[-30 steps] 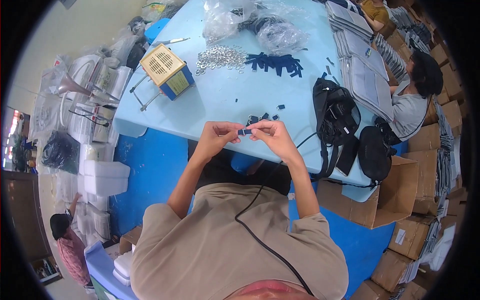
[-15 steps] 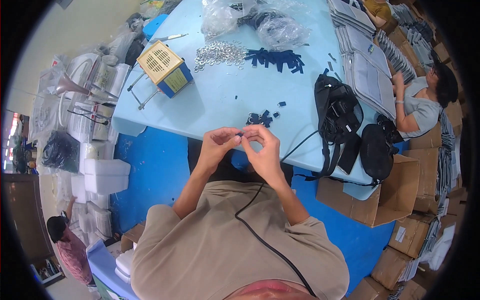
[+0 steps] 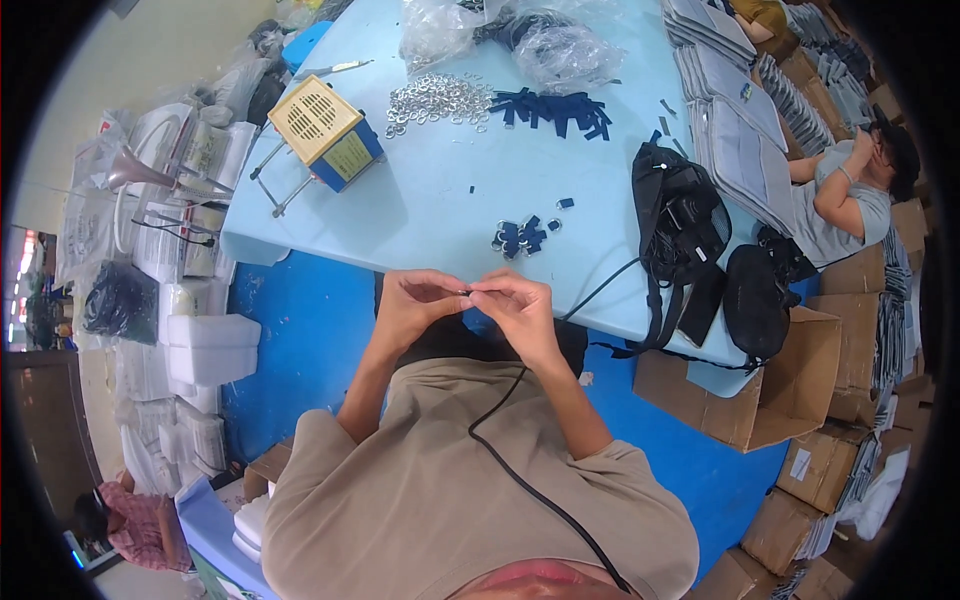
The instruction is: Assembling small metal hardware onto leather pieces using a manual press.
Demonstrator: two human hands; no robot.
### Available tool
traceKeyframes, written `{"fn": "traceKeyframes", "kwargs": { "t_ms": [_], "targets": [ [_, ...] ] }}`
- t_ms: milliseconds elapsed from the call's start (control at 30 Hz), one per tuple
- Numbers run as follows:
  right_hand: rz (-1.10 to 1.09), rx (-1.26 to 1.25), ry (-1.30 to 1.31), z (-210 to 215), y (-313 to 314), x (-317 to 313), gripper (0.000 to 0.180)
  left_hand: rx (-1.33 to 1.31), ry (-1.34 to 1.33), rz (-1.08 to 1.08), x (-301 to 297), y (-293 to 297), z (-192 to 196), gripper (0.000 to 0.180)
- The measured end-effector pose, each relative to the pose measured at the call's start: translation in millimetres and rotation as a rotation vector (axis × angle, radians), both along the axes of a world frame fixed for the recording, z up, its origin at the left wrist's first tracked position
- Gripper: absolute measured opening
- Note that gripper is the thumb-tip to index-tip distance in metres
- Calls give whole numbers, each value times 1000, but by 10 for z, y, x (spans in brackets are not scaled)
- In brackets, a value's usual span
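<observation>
Head view. My left hand (image 3: 405, 308) and my right hand (image 3: 523, 312) met at the near edge of the light blue table (image 3: 420, 205), thumbs and forefingers pinched narrow. Between the fingertips I held a small dark piece (image 3: 466, 292), mostly covered; couldn't tell its exact shape.

Just beyond my hands, on the table, was a loose cluster of small dark blue tabs with shiny metal bits (image 3: 518, 238); a couple more lay just off its right side. Farther out: a heap of silvery metal rings (image 3: 435, 103), and just right of it a pile of flat dark blue strips (image 3: 555, 112). Crumpled clear plastic bags (image 3: 568, 58) lay beyond those. Left side: a cream-and-blue box with a slotted top (image 3: 325, 130), metal rods beside it. Right side: a black mesh bag (image 3: 685, 215), with a rounded black pouch (image 3: 755, 305) nearer and stacks of flat grey folded items (image 3: 740, 145) farther. A black cable (image 3: 472, 432) ran down over my beige shirt (image 3: 420, 490). Far right, a co-worker in a grey top (image 3: 865, 200) had a hand raised to the face.
</observation>
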State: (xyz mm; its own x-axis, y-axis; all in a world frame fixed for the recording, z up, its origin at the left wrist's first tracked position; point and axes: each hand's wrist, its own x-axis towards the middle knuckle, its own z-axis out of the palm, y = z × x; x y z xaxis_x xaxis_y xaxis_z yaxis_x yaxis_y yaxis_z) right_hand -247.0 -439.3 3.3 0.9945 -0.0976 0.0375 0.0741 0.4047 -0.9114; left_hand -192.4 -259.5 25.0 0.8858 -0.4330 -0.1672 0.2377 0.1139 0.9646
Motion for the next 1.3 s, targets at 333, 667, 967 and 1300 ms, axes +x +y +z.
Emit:
{"fn": "traceKeyframes", "kwargs": {
  "t_ms": [333, 667, 967, 1300],
  "targets": [
    [24, 101, 25, 87, -54, -45, 18, -62, 42, 54, -85, -29, 107, 20],
    [-9, -8, 98, 89, -92, -76, 20, 14, -106, 50, -183, -110, 186, 16],
    [21, 40, 133, 145, -98, -109, 13, 29, -189, 53, -204, -109, 187, 19],
    [-76, -97, 29, 128, -84, -166, 15, -70, -218, 49, -247, -119, 87, 15]
  ]
}}
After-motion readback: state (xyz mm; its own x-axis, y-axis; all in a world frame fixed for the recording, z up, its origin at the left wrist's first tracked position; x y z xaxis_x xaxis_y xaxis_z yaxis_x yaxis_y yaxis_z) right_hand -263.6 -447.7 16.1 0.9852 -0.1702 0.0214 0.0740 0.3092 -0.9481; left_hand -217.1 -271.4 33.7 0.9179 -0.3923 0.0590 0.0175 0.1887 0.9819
